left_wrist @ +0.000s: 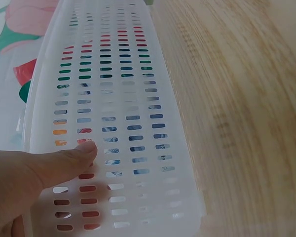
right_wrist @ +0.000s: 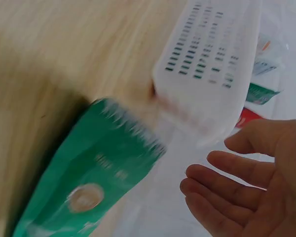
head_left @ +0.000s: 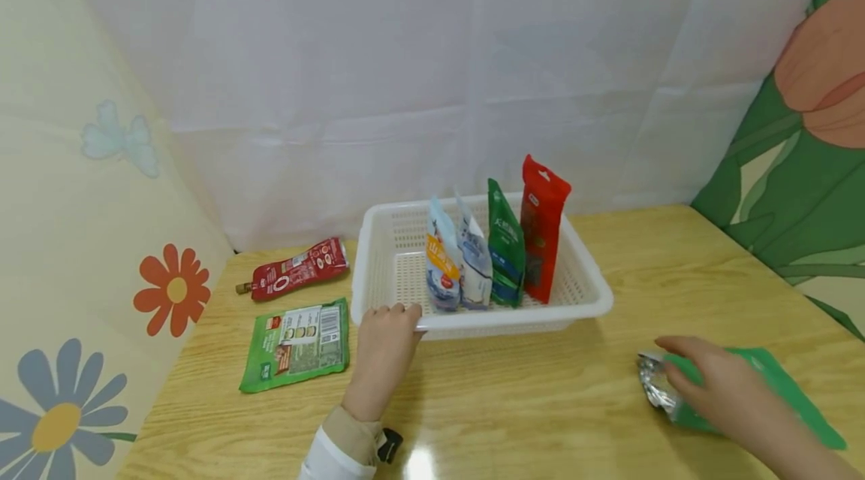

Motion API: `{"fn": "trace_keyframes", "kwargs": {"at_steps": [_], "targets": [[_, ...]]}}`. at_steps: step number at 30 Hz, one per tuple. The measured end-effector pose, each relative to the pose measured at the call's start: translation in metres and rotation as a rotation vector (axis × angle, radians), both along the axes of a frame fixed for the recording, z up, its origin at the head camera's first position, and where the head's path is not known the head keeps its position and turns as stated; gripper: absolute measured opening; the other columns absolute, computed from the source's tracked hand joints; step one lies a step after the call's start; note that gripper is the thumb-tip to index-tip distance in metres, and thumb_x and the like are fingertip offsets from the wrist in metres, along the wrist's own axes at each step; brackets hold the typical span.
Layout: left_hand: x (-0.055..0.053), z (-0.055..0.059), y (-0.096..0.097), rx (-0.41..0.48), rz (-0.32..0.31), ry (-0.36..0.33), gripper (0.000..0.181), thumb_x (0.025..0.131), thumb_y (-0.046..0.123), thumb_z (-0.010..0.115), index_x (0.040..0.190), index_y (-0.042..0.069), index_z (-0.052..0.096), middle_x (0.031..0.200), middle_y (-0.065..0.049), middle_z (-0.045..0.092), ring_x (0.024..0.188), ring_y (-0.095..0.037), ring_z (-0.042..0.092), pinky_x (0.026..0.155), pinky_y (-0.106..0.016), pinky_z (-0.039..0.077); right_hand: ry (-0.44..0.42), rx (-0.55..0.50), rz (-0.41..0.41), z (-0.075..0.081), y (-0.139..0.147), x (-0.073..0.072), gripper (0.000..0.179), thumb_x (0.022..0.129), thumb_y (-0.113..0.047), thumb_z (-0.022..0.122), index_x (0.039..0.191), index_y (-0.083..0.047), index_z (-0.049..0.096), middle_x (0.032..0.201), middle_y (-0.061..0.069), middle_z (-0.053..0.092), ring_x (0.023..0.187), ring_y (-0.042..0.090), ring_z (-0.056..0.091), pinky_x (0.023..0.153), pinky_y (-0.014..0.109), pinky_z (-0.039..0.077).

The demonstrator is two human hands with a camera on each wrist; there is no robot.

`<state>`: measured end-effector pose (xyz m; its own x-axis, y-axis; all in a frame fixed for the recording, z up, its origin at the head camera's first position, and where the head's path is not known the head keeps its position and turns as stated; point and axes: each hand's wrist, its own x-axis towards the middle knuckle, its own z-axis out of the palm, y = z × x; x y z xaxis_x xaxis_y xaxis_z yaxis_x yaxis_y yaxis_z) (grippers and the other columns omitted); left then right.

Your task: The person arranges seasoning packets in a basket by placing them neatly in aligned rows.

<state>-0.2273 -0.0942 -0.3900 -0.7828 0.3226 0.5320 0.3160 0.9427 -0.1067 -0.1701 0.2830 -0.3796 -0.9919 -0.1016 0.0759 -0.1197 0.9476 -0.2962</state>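
A white plastic basket (head_left: 493, 322) with slotted walls stands at the back middle of the table. My left hand (head_left: 387, 345) grips its front rim near the left corner, and in the left wrist view the thumb (left_wrist: 71, 160) lies along the outside wall. Four packets would be too exact, so: several stand upright inside, among them a green one (head_left: 505, 251) and a tall red one (head_left: 543, 228). Over at the right, my right hand (head_left: 726, 390) hovers at a green packet (head_left: 777, 378) with a silvery end. Its fingers are spread and relaxed, beside the packet in the right wrist view.
Left of the basket lie a dark red pouch (head_left: 300, 271) and a flat green packet (head_left: 297, 345) with a printed label. A white cloth (head_left: 351, 74) hangs behind the wooden table (head_left: 513, 405), and flowered panels flank both sides.
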Motion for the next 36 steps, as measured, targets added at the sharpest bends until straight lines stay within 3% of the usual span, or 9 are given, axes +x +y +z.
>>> {"fn": "trace_keyframes", "kwargs": {"at_steps": [2,5,9,14,18,22,27,31,36], "targets": [[0.000,0.000,0.000,0.007,0.000,-0.003,0.024,0.070,0.032,0.080,0.080,0.015,0.066,0.072,-0.003,0.069,0.059,-0.019,0.059,0.055,-0.029,0.042,0.013,0.010,0.003,-0.005,0.009,0.003,0.032,0.087,-0.007,0.063,0.114,0.012,0.059,0.110,0.034,0.062,0.095,0.049,0.062,0.072,0.054,0.052],[0.001,0.001,0.000,0.016,-0.006,-0.006,0.024,0.070,0.031,0.080,0.080,0.014,0.067,0.072,-0.003,0.069,0.059,-0.019,0.059,0.055,-0.029,0.042,-0.038,0.037,-0.020,-0.012,0.022,0.006,0.034,0.087,-0.002,0.058,0.117,0.013,0.055,0.113,0.038,0.058,0.074,0.033,0.063,0.059,0.039,0.051],[0.002,0.001,0.000,0.017,-0.010,-0.010,0.023,0.071,0.030,0.080,0.080,0.014,0.066,0.073,-0.003,0.070,0.059,-0.019,0.059,0.055,-0.029,0.042,-0.104,0.119,-0.021,-0.023,0.035,0.008,0.048,0.080,0.001,0.064,0.123,0.015,0.049,0.116,0.042,0.052,0.072,0.028,0.059,0.056,0.032,0.045],[0.002,0.001,-0.001,0.008,-0.005,-0.008,0.023,0.070,0.030,0.079,0.080,0.014,0.066,0.073,-0.003,0.069,0.060,-0.020,0.060,0.055,-0.030,0.043,-0.001,0.216,0.041,-0.041,0.046,0.013,0.066,0.067,0.002,0.078,0.124,0.015,0.046,0.112,0.039,0.052,0.094,0.055,0.056,0.071,0.054,0.052],[0.002,0.001,-0.001,0.005,-0.009,0.005,0.023,0.070,0.031,0.079,0.079,0.014,0.065,0.072,-0.003,0.069,0.060,-0.020,0.059,0.054,-0.030,0.042,-0.017,0.232,0.048,-0.052,0.054,0.016,0.072,0.073,0.002,0.074,0.132,0.016,0.035,0.119,0.043,0.045,0.100,0.060,0.051,0.075,0.060,0.049],[0.002,0.001,0.000,0.004,-0.013,0.014,0.024,0.070,0.030,0.080,0.078,0.014,0.064,0.072,-0.003,0.069,0.059,-0.020,0.059,0.054,-0.030,0.042,-0.034,0.245,0.038,-0.062,0.060,0.017,0.077,0.081,-0.003,0.068,0.141,0.014,0.022,0.124,0.043,0.039,0.104,0.062,0.047,0.079,0.063,0.046],[0.002,0.001,-0.001,0.005,-0.014,0.018,0.024,0.069,0.031,0.080,0.078,0.014,0.065,0.072,-0.003,0.069,0.059,-0.020,0.059,0.054,-0.030,0.042,-0.047,0.230,0.031,-0.067,0.063,0.017,0.090,0.080,-0.001,0.069,0.146,0.012,0.010,0.129,0.044,0.033,0.106,0.064,0.042,0.082,0.067,0.043],[0.002,0.000,-0.001,0.003,-0.009,0.019,0.024,0.070,0.031,0.080,0.079,0.014,0.065,0.071,-0.003,0.068,0.059,-0.020,0.059,0.054,-0.030,0.042,-0.064,0.240,0.049,-0.069,0.064,0.014,0.097,0.076,0.002,0.070,0.148,0.010,0.004,0.134,0.044,0.030,0.111,0.061,0.039,0.086,0.067,0.041],[0.001,0.000,-0.001,0.000,-0.011,0.023,0.024,0.070,0.031,0.080,0.078,0.014,0.065,0.071,-0.003,0.068,0.058,-0.020,0.058,0.053,-0.030,0.041,-0.010,0.241,0.087,-0.072,0.062,0.012,0.090,0.077,0.007,0.066,0.146,0.010,0.009,0.134,0.040,0.035,0.113,0.055,0.043,0.086,0.065,0.042]]}}
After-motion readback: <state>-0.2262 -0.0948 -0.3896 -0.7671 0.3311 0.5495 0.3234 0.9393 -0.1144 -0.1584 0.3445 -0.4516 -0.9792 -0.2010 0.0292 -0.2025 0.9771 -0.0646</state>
